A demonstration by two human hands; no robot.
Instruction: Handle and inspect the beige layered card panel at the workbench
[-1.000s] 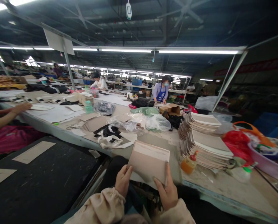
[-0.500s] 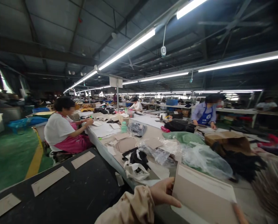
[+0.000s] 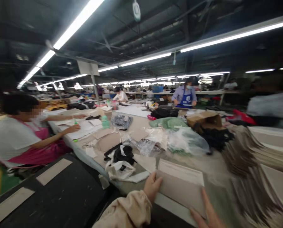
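At the near edge of the long worktable (image 3: 141, 125), one beige card piece (image 3: 179, 190) is held between two hands. The left hand (image 3: 152, 188) is closed on its left edge, thumb laid on top and the fingers hidden beneath. The right hand (image 3: 205, 213) is seen only in part at the lower frame edge; its fingers are stretched almost flat along the piece's lower right corner, and whether a grip is made underneath cannot be told. The piece is kept tilted just above the table's front rim.

To the right, two tall stacks of similar pieces (image 3: 257, 158) are fanned out, blurred. Behind the held piece, one black-and-white bundle (image 3: 119, 158) and several clear plastic bags (image 3: 179, 141) are spread across the table, with one open cardboard box (image 3: 204, 120) and one small green bottle (image 3: 105, 122) farther back. On the dark conveyor belt (image 3: 60, 196) at the left, two flat beige strips (image 3: 53, 171) are laid. Three other people are seen: one seated worker in a pink apron (image 3: 25, 139) close at the left, with both arms on the table, and two more well apart at the far end.
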